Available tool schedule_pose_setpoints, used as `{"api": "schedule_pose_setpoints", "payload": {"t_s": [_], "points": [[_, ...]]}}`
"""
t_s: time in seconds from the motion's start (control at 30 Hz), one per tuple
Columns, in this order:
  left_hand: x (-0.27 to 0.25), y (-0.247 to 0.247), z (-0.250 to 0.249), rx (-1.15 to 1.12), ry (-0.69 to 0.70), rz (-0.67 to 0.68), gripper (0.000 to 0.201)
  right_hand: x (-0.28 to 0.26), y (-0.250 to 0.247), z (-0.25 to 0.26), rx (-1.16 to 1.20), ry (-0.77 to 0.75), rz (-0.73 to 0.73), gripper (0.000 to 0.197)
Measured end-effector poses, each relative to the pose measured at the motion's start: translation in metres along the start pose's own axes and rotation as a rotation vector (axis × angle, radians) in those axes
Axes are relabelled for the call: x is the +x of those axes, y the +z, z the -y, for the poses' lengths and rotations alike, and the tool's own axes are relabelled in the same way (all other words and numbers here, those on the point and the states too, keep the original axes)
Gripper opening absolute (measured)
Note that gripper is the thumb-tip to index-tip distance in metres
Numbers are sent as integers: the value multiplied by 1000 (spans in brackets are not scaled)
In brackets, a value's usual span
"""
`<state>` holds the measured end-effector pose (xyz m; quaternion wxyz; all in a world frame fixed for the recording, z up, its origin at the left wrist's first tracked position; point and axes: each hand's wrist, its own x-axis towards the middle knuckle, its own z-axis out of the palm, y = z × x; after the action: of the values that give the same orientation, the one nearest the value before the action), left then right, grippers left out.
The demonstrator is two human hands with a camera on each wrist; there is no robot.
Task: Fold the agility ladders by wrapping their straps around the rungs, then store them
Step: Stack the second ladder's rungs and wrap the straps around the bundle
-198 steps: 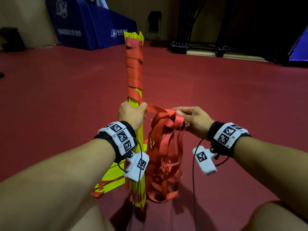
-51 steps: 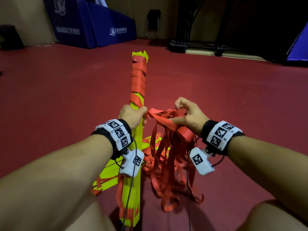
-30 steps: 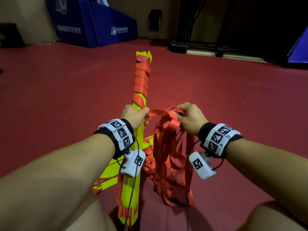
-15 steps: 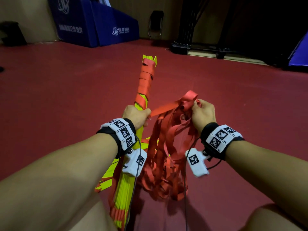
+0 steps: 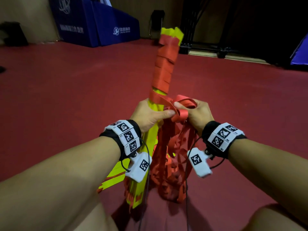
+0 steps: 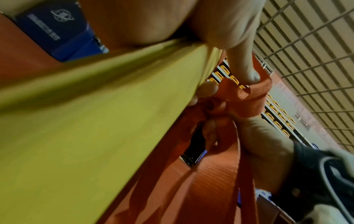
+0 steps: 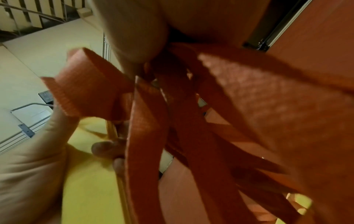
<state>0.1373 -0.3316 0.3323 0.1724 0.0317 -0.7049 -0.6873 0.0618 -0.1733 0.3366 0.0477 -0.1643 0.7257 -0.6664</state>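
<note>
A bundle of yellow rungs (image 5: 150, 135) stands nearly upright in front of me, tilted a little to the right. Red strap wraps (image 5: 164, 67) cover its upper part. My left hand (image 5: 148, 114) grips the bundle just below the wraps, its thumb lying across toward the strap. My right hand (image 5: 197, 114) holds a bunch of red strap loops (image 5: 180, 112) right beside the bundle. The loose straps (image 5: 173, 164) hang from it to the floor. The yellow rungs (image 6: 95, 121) fill the left wrist view, and red strap (image 7: 149, 136) fills the right wrist view.
The floor is a dark red mat (image 5: 66, 97). More yellow rungs (image 5: 113, 179) lie on it below my left wrist. Blue padded blocks (image 5: 93, 22) stand at the far left wall, a black metal frame (image 5: 208, 47) at the back.
My right hand has carried the strap bunch left, from out at the right to right against the bundle and my left thumb. The bundle's top has risen and tipped toward me.
</note>
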Motion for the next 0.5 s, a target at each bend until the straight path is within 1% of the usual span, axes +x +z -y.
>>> {"api": "schedule_pose_setpoints", "payload": {"t_s": [0.03,0.07,0.1,0.17,0.23,0.3,0.37,0.43,0.5], "points": [[-1,2,1,12,20,31,38,-1,1,1,-5,4,11,15],[-2,3,1,20,32,54,39,-1,2,1,-10,15,19,15],[-2,5,1,23,34,70,39,0,2,0,-13,31,23,18],[-2,6,1,32,34,81,37,1,3,-1,-29,51,32,33],[-2,5,2,57,17,65,32,3,2,-3,-110,43,53,42],[-2,3,3,98,-26,34,27,2,1,-3,-174,24,107,39],[-1,1,3,141,-70,6,23,-1,0,-3,-172,6,151,34],[2,-1,3,201,-103,-34,19,-1,0,-2,-155,-31,165,28],[4,-4,4,252,-137,-93,17,0,0,-2,-128,-68,156,27]]}}
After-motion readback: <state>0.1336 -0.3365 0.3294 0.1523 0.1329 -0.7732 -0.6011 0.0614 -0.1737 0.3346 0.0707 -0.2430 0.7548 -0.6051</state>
